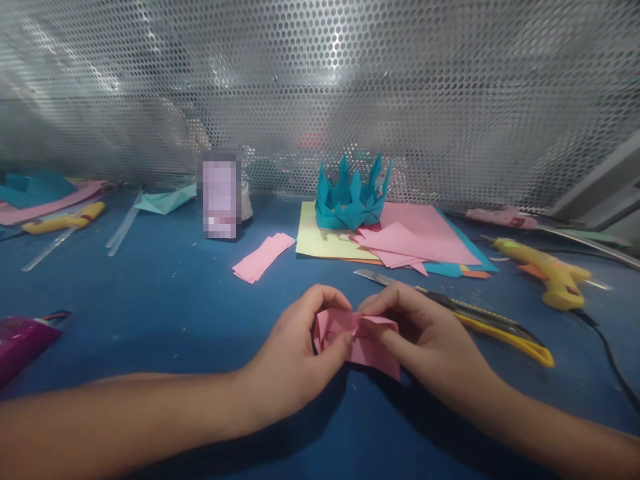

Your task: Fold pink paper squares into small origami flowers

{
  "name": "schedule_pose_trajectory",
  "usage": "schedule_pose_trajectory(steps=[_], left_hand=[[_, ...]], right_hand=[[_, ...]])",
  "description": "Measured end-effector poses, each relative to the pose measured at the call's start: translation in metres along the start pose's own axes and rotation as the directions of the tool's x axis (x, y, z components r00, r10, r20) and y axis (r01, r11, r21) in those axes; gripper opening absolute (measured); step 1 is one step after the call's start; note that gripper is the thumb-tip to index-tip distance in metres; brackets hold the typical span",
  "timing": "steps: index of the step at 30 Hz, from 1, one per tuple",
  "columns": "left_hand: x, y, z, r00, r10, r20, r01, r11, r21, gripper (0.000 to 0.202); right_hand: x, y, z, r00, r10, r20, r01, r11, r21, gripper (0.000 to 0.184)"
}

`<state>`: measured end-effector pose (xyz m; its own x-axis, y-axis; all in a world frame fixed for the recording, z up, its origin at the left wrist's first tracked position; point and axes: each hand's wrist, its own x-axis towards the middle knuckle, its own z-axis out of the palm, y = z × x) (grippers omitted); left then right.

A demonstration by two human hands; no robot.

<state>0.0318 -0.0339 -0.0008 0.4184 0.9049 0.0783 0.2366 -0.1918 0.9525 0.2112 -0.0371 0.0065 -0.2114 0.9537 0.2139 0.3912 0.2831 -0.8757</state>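
A small pink folded paper (373,353) is held just above the blue table, between both hands. My left hand (300,347) grips its left side, thumb in front and fingers behind. My right hand (425,330) pinches the right part, its thumb on the near face and its fingers at the top edge. Creased flaps stand up along the paper's top. Just behind my right hand lies a utility knife (495,327) with a yellow edge and its blade out. Pink paper strips (264,257) rest in a small pile beyond my left hand.
A teal paper crown (350,200) stands on coloured paper sheets (440,233). At right lies a yellow glue gun (550,273) with a black cord; another yellow glue gun (65,219) is at far left. A blurred-out phone-like object (220,197) stands upright near the perforated metal wall (280,100).
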Motion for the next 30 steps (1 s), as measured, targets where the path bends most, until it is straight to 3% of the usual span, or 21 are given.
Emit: schedule_pose_trajectory(steps=[30], left_hand=[[0.0008, -0.0008, 0.0005, 1.0, -0.012, -0.007, 0.012, 1.0, -0.021, 0.019]], right_hand=[[-0.0001, -0.0009, 0.0011, 1.0, 0.017, 0.004, -0.017, 1.0, -0.009, 0.005]])
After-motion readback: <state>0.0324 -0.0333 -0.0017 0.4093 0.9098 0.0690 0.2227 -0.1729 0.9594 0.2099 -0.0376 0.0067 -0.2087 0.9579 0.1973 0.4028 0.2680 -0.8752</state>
